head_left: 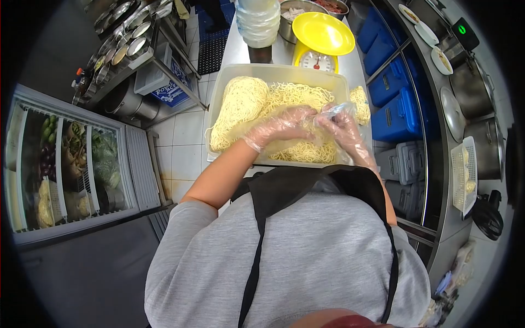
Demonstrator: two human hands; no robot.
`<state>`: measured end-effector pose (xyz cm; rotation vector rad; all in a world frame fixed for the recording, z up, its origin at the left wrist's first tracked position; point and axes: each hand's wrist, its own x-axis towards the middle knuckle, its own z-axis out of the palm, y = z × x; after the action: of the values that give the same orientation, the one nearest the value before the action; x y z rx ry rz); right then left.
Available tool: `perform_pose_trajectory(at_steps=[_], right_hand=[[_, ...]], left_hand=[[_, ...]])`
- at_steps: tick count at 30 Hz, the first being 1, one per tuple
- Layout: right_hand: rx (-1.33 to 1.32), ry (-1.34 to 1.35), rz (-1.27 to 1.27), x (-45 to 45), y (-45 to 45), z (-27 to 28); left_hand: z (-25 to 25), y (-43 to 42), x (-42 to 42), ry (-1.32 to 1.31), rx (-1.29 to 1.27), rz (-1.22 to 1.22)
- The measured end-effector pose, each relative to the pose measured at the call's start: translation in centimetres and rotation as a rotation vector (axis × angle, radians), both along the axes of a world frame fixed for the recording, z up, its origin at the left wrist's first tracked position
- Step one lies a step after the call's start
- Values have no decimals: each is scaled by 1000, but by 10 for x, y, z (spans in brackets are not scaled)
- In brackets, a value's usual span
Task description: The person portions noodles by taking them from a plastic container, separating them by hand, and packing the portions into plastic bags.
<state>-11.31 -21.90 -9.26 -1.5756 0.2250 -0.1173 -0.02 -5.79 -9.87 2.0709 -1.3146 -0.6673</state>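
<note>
Holding clr bag (318, 132) | R hand (343, 127) pinching it | L hand (285, 124) half-curled, grip unclear | noodles (306, 152) under both

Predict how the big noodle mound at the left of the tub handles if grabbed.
Likely floppy: the noodle mound is a tangle of thin strands, so it should sag. Probably fairly heavy, since it looks densely piled nearly the full depth of that end of the tub. Stray strands at its left edge suggest some may trail or drop off.
</note>
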Motion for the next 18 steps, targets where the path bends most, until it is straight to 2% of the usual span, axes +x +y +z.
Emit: perform_pose_trajectory(at_steps=[4,6,8,9,10,11,12,14,15,18], right_hand=[[-24,18,7,-4,-17,26],[80,-141,-8,-9,-27,43],[1,-125,-98,-11,-45,41],[136,-192,-59,-8,-54,32],[271,-255,-17,-6,-56,25],[486,-259,-150,-1,-41,13],[489,-257,-147,5,-29,8],[128,-51,12,11,-11,0],[133,-50,10,13,-6,2],[228,4,-96,14,-3,17]], left_hand=[[-2,5,11,-1,18,-74],[-12,9,18,-34,43,-93],[-23,13,25,74,-24,-141],[-15,13,21,76,-21,-142],[1,15,13,106,-29,0],[9,18,7,138,-33,148],[10,15,8,138,-31,152],[10,7,8,207,12,156],[7,8,8,208,17,155],[0,14,7,453,-139,113]])
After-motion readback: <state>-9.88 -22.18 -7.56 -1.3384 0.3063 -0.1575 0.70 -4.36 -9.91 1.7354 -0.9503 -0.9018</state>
